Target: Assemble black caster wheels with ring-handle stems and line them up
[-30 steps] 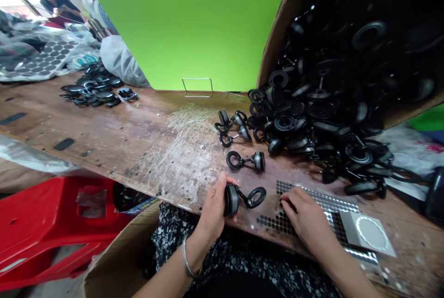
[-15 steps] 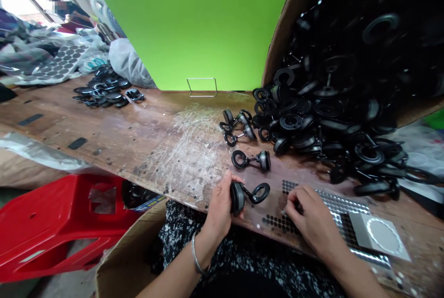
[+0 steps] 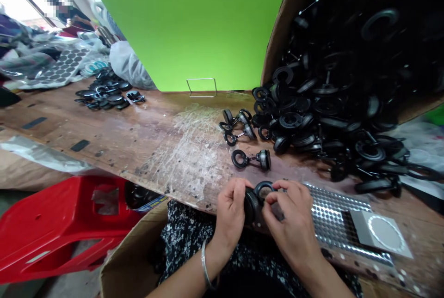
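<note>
View: head camera, looking forward and down over a wooden workbench (image 3: 114, 134).
Left hand (image 3: 231, 210): was curled at the near edge of the workbench, fingers wrapped around the round knurled base of a black swivel hook (image 3: 257, 198); a metal bangle (image 3: 205, 270) sat on its wrist.
Right hand (image 3: 289, 219): was just beside the left hand, thumb and forefinger pinched on the ring end of the same swivel hook.
Swivel hook position: was held between both hands, at the near edge of the workbench, ring end uppermost; whether it touched the wood could not be told.
Sticker sheet (image 3: 333, 217): a silvery sheet of small round dots lay flat at the near edge, just right of the right hand, partly under it.
Grey card (image 3: 379, 233): lay on the right end of the sticker sheet, printed with a white ring.
Single hook (image 3: 252, 158): lay on its side on the workbench, just beyond the hands and apart from them.
Small cluster (image 3: 237, 124): a few hooks lay tangled further back, near the pile.
Hook pile (image 3: 322, 113): many black hooks spilled from a tipped cardboard box (image 3: 277, 34) onto the right part of the workbench.
Far-left corner: a second heap of black parts (image 3: 104, 92) and a sheet of dark discs (image 3: 60, 67) lay there.
Below the near edge: a red plastic stool (image 3: 52, 224) and an open carton (image 3: 121, 265) stood on the left.
Green panel (image 3: 187, 21): stood upright along the far edge.
</note>
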